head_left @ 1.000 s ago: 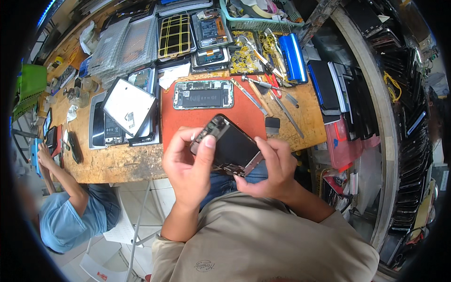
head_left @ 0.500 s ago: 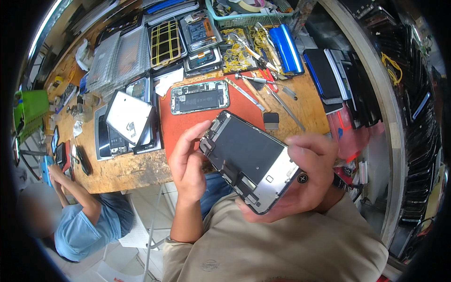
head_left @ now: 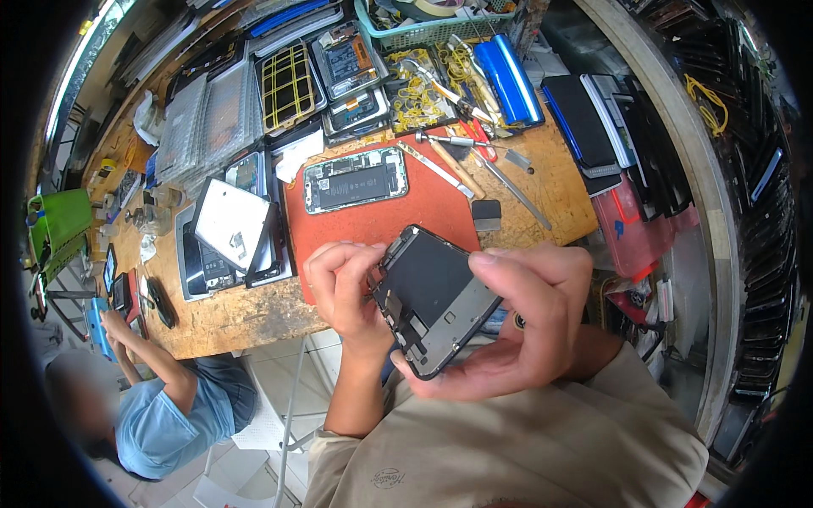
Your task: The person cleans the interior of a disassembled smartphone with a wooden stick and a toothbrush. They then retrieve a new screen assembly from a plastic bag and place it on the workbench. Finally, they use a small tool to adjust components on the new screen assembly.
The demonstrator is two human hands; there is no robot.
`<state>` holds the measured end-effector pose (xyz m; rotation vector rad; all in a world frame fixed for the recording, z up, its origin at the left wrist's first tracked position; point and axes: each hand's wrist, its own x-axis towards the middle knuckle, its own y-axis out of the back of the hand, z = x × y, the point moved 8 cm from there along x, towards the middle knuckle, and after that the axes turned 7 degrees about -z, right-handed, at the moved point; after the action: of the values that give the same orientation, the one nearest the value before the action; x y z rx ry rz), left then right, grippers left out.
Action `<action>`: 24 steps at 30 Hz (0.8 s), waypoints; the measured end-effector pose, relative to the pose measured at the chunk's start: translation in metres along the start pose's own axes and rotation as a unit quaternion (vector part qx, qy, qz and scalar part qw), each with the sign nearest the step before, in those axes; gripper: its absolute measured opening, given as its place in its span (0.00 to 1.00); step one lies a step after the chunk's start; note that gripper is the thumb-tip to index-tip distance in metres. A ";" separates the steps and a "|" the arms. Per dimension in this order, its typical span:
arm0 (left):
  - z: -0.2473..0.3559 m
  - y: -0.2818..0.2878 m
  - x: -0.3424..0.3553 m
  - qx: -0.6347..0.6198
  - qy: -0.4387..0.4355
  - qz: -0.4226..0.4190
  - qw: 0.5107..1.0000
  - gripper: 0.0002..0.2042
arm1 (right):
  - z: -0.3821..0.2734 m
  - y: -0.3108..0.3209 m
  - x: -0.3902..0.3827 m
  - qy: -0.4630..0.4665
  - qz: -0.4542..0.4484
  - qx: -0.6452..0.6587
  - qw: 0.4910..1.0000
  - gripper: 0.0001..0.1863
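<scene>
Above my lap I hold a phone screen assembly [head_left: 428,275] with its dark back plate and flex cables toward me. My left hand [head_left: 347,292] is closed, its fingertips pinching the left long edge near the cables. My right hand [head_left: 533,317] grips the panel from the right, thumb on the upper right edge and fingers beneath the lower end; their tips are partly hidden. Beyond the panel, an opened phone body [head_left: 356,182] lies on a red mat [head_left: 432,212], its battery and inner parts exposed.
Right of the phone body lie a screwdriver [head_left: 449,140], a wooden-handled tool [head_left: 456,168] and a long metal tool [head_left: 518,196]. Stacked phone parts [head_left: 233,224] stand left of the mat. A blue roll [head_left: 511,80] lies farther back. A seated person [head_left: 178,411] works at left.
The screen assembly has tilted, and its metal strip looks duller. My right thumb now lies farther over its upper right edge. My left fingers have bent closer around the left edge.
</scene>
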<state>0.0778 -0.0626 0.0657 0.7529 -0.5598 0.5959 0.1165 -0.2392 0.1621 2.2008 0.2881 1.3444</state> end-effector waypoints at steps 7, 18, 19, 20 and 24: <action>0.005 -0.004 0.001 0.044 -0.033 -0.039 0.998 0.15 | 0.004 -0.002 0.000 -0.006 -0.024 0.006 1.000 0.48; 0.005 -0.001 0.001 0.070 -0.030 -0.022 0.997 0.13 | 0.001 -0.002 -0.001 -0.010 -0.024 -0.010 1.000 0.47; 0.003 0.000 0.000 0.069 -0.020 -0.020 0.997 0.13 | 0.001 -0.002 -0.001 -0.009 -0.025 -0.011 1.000 0.47; 0.002 0.000 -0.001 0.067 -0.011 -0.017 0.998 0.13 | 0.000 -0.003 -0.002 -0.007 -0.024 -0.013 1.000 0.47; 0.003 0.003 -0.002 0.079 -0.036 -0.027 0.996 0.14 | 0.000 -0.003 -0.004 -0.010 -0.038 -0.014 0.999 0.49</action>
<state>0.0739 -0.0640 0.0677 0.9382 -0.5610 0.5687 0.1147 -0.2383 0.1577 2.1575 0.3404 1.2780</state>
